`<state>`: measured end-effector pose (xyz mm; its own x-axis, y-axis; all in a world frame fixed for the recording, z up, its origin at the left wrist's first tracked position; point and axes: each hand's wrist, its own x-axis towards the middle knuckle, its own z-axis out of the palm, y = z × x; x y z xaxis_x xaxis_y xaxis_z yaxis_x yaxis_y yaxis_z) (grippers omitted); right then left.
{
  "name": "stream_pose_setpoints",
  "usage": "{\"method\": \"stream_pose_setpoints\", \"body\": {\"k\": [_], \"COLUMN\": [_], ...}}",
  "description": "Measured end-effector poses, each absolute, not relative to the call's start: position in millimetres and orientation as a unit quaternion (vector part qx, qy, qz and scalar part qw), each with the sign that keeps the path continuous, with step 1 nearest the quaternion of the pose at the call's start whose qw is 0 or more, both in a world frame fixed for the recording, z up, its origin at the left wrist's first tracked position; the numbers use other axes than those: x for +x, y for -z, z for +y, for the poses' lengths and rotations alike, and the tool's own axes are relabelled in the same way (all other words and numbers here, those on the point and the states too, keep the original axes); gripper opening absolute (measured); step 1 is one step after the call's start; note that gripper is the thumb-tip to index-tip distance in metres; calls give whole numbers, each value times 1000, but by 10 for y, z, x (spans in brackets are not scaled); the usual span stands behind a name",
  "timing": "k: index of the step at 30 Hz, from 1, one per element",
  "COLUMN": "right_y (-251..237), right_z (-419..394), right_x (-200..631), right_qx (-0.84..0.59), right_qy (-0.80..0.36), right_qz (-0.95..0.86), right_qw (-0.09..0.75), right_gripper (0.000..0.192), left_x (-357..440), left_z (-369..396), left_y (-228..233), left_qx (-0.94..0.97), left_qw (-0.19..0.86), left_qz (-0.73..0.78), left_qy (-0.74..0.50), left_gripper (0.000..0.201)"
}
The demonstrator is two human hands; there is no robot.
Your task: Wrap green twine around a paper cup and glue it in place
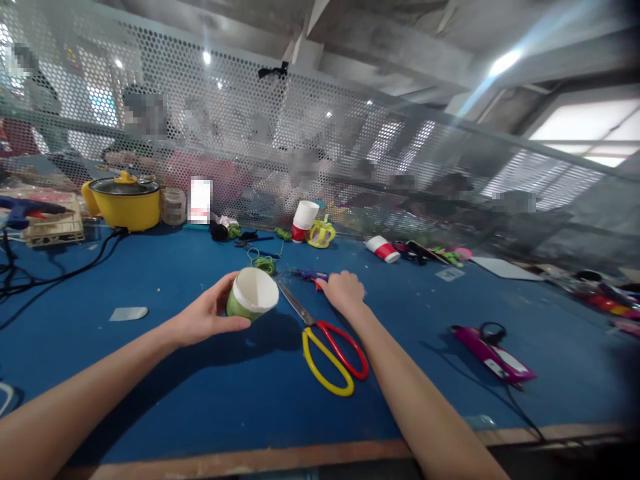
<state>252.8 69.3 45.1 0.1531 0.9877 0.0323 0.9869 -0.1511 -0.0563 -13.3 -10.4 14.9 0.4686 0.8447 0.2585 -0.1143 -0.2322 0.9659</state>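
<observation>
Head view: the left hand [207,319] has its grip closed around a green paper cup [251,295], thumb on the near side and fingers behind, holding it tilted so the white inside faces the camera. The cup sits just above the blue bench [165,373], a little left of centre. The right hand [344,291] lies knuckles-up at about one o'clock from the cup, resting on a small blue and red tool [310,276]; its fingers are curled over it, but whether the grip has truly closed on the tool I cannot tell.

As a judgement, the work looks at an early stage: the cup appears whole and uncut, and the red and yellow scissors [330,350] lie untouched at four o'clock from the cup, blades pointing up toward the right hand.

On the bench, green cord [263,261] lies at twelve o'clock from the cup, a yellow cooking pot [126,199] at ten o'clock, a white and red paper cup [303,220] stands upside down at the far edge, and a magenta tool with a black cable [493,353] lies at three o'clock. A perforated metal screen [310,127] backs the bench, with other people blurred behind it under a concrete ceiling.
</observation>
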Motion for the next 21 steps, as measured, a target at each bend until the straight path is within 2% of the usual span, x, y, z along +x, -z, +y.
{"method": "stream_pose_setpoints", "body": {"k": [4,5,7,9,13,18,21], "right_y": [-656,-690,-730,-733,-630,-413,-382], "right_z": [391,316,188,108,94,168,170], "right_x": [2193,2110,1969,1878,1822,1842,1863], "right_qx": [-663,-628,-524,-475,-481,-484,-474], "right_qy": [-93,-142,-316,-384,-382,-407,-341], "right_qz": [-731,-749,-755,-745,-738,-725,-761], "right_qw": [133,155,236,267,280,273,283], "right_gripper": [39,40,38,33,19,21,19], "left_x": [-110,-103,-91,-87,-96,-89,-82], "left_z": [-126,-131,-138,-140,-145,-177,-192], "left_y": [-165,-167,-164,-154,-134,-115,-102], "left_qx": [675,681,691,703,742,814,839], "left_qw": [531,523,508,493,426,266,214], "left_qz": [280,281,285,291,325,363,361], "left_qy": [-428,-429,-428,-423,-402,-366,-347], "left_gripper": [66,66,66,66,65,72,73]}}
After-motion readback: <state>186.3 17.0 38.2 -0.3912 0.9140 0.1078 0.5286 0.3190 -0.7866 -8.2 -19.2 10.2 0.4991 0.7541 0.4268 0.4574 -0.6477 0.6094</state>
